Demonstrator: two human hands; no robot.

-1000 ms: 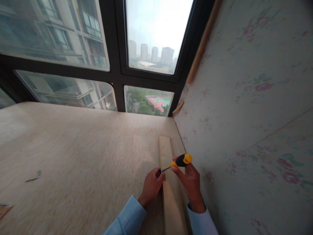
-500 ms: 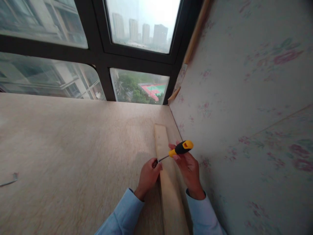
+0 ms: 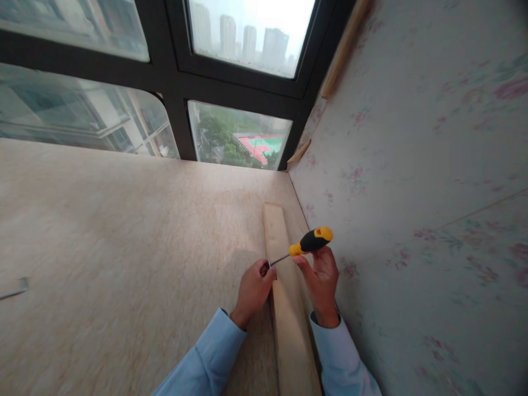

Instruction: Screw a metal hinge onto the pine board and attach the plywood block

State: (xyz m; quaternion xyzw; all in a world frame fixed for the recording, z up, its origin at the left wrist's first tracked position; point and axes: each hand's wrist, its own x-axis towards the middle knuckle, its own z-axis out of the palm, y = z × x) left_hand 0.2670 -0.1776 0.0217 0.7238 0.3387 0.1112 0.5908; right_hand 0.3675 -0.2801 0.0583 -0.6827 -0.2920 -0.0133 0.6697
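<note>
Gripping screwdriver [image 3: 314,240] in right hand [image 3: 322,278], pinching small piece [image 3: 265,269] in left hand [image 3: 253,287] by left edge of plank [image 3: 291,324]. Keep shaft [image 3: 280,259] straight.

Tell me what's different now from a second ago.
The right hand has shifted its fingers on the black-and-yellow screwdriver: a fingertip that showed past the yellow collar is now hidden. The view has shifted too, leaving the bent grey metal piece at the left edge. The left hand stays at the screwdriver's far end, pinching a small dark piece, mostly hidden, by the long pale wooden board.
</note>
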